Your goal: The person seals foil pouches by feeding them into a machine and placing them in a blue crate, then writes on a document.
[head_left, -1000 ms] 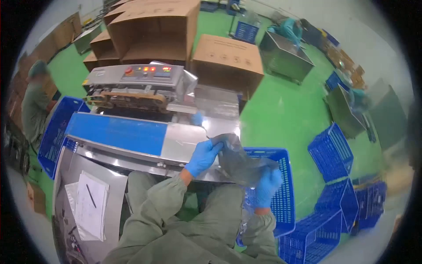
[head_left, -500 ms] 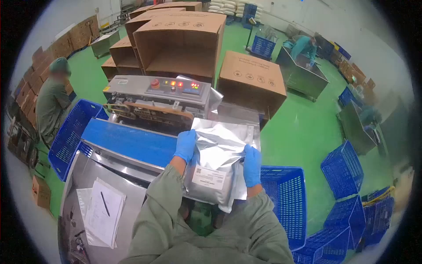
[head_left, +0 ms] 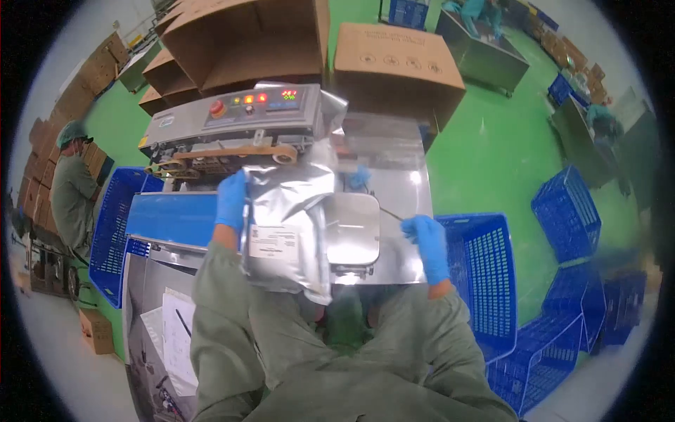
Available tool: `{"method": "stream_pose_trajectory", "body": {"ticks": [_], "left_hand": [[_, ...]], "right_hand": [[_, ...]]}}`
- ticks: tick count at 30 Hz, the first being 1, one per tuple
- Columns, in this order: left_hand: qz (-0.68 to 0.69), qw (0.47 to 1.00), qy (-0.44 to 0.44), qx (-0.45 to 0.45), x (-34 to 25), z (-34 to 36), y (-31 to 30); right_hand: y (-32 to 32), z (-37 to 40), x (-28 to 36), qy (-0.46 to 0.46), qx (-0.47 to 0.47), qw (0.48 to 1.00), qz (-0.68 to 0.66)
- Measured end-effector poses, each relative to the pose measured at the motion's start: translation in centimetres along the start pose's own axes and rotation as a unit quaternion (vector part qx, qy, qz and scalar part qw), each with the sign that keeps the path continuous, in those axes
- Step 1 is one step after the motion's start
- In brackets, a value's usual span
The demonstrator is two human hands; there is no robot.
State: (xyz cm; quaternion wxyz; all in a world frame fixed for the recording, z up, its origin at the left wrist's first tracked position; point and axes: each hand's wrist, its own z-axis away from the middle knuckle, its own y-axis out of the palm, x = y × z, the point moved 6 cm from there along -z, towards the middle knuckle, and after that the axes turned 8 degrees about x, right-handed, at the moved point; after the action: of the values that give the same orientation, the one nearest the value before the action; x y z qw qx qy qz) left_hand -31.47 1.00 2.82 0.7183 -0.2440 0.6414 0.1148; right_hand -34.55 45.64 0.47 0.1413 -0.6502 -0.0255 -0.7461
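Note:
My left hand (head_left: pixel 230 200), in a blue glove, grips the upper left edge of a silver foil pouch (head_left: pixel 290 211) with a white label. My right hand (head_left: pixel 427 243), also gloved, pinches a thin dark stick-like tool (head_left: pixel 391 214) over the steel table (head_left: pixel 404 183). Between my hands lies a square metal plate (head_left: pixel 353 228), just right of the pouch. Behind the pouch stands a sealing machine (head_left: pixel 235 116) with lit displays and a red button. A crumpled blue item (head_left: pixel 359 177) rests on the steel surface beyond the plate.
A blue belt (head_left: pixel 172 218) runs left of the pouch. Blue crates stand at the left (head_left: pixel 116 232) and right (head_left: pixel 481 281). Cardboard boxes (head_left: pixel 397 67) are behind the machine. Papers with a pen (head_left: pixel 183 322) lie lower left. A person (head_left: pixel 72 186) sits far left; others work at back right.
My left hand has moved left with the pouch. My right hand has let go of the pouch, moved right and taken hold of the thin tool. The metal plate has come into view.

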Motion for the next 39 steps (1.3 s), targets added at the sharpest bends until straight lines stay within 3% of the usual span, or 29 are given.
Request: {"method": "stream_pose_trajectory", "body": {"ticks": [4, 5, 7, 9, 10, 11, 13, 16, 18, 19, 21, 23, 25, 26, 27, 28, 29, 30, 31, 33, 36, 38, 39], "left_hand": [[-0.160, 0.984, 0.077, 0.003, -3.1, 5.6, -2.8], [-0.190, 0.978, 0.089, 0.019, -2.7, 7.4, -3.2], [-0.442, 0.869, 0.222, 0.036, -6.1, 13.6, -1.5], [-0.477, 0.857, 0.194, 0.023, -5.2, 16.4, -2.0], [-0.427, 0.890, 0.158, -0.009, -4.2, 16.8, -4.3], [-0.427, 0.896, 0.076, -0.097, -2.1, 17.0, -8.2], [-0.575, 0.778, 0.217, -0.128, -3.7, 18.5, -9.5], [-0.529, 0.820, 0.210, -0.060, -2.8, 20.1, -9.9], [-0.519, 0.839, 0.142, -0.082, -1.8, 20.8, -10.9], [-0.535, 0.828, 0.145, -0.086, -1.7, 21.1, -11.1], [-0.544, 0.824, 0.143, -0.071, -1.3, 21.4, -11.1], [-0.572, 0.806, 0.137, -0.066, -1.9, 22.4, -10.3], [-0.518, 0.845, 0.123, -0.050, -1.8, 23.0, -10.0], [-0.496, 0.861, 0.106, -0.046, -1.5, 23.1, -10.2], [-0.530, 0.839, 0.102, -0.066, -2.5, 23.8, -9.1], [-0.532, 0.835, 0.123, -0.064, -3.3, 24.1, -8.5], [-0.513, 0.848, 0.118, -0.061, -3.7, 24.4, -8.4], [-0.496, 0.857, 0.120, -0.068, -5.1, 24.9, -7.4], [-0.482, 0.864, 0.127, -0.071, -5.1, 24.8, -7.1], [-0.462, 0.871, 0.140, -0.087, -4.3, 24.7, -7.8], [-0.446, 0.882, 0.132, -0.073, -3.7, 25.2, -8.3], [-0.443, 0.888, 0.111, -0.052, -3.4, 26.0, -7.8], [-0.445, 0.884, 0.128, -0.060, -3.9, 26.4, -7.7]], "right_hand": [[-11.1, 6.6, -13.5, 0.112, -0.141, 0.984, -0.012], [-13.9, 9.2, -17.1, 0.113, -0.161, 0.979, 0.053], [-18.3, 13.5, -22.8, 0.134, -0.188, 0.966, 0.117], [-21.1, 18.2, -27.4, 0.259, -0.145, 0.919, 0.262], [-21.8, 20.2, -28.9, 0.267, -0.171, 0.901, 0.296], [-22.4, 21.7, -30.2, 0.276, -0.196, 0.881, 0.331], [-22.8, 24.0, -32.0, 0.257, -0.251, 0.882, 0.305], [-23.5, 24.8, -35.2, 0.338, -0.255, 0.837, 0.348], [-21.8, 23.6, -36.6, 0.443, -0.061, 0.791, 0.419], [-21.6, 23.6, -35.9, 0.443, -0.063, 0.792, 0.416], [-20.8, 22.9, -33.6, 0.457, -0.014, 0.733, 0.503], [-20.6, 22.9, -33.3, 0.454, -0.090, 0.795, 0.392], [-20.3, 24.0, -36.4, 0.437, -0.181, 0.857, 0.204], [-20.7, 24.0, -42.6, 0.397, -0.067, 0.854, 0.330], [-21.0, 24.1, -48.2, 0.330, 0.025, 0.827, 0.455], [-17.9, 22.4, -34.0, 0.426, 0.056, 0.759, 0.488], [-19.3, 23.0, -37.8, 0.342, -0.040, 0.814, 0.468], [-20.4, 23.6, -42.5, 0.346, -0.081, 0.793, 0.495], [-21.4, 23.3, -43.2, 0.379, -0.011, 0.759, 0.529], [-21.8, 22.5, -46.3, 0.326, 0.055, 0.747, 0.577], [-21.5, 21.1, -37.7, 0.337, 0.052, 0.729, 0.594], [-21.7, 20.8, -36.6, 0.286, -0.002, 0.771, 0.569], [-21.4, 20.4, -35.7, 0.224, 0.052, 0.781, 0.580]]}}
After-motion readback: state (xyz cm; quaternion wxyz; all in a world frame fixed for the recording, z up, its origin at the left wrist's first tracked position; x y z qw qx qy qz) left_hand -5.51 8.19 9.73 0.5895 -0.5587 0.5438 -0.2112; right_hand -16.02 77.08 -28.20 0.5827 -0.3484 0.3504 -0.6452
